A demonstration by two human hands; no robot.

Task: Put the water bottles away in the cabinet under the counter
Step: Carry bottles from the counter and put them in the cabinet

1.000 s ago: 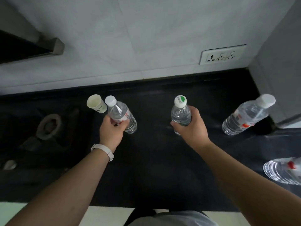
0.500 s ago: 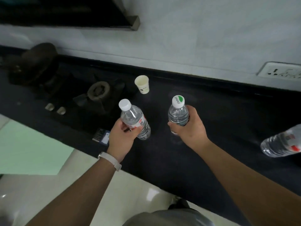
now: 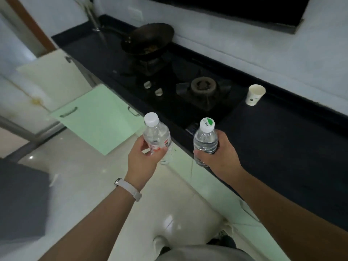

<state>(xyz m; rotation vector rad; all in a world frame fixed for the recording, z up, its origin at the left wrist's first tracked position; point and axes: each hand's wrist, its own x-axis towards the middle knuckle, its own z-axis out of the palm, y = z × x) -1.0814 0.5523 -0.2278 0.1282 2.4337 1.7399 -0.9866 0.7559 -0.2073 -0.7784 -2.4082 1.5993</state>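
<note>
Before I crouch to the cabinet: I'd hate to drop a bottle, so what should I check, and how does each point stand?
1. Left hand grips the red-labelled bottle round its body: ok.
2. Right hand grips the green-capped bottle, fingers wrapped round it: ok.
3. Both bottles capped: ok.
4. Green cabinet door swung open below the counter: ok.
5. Room behind that door: cannot tell, the inside is hidden.
</note>
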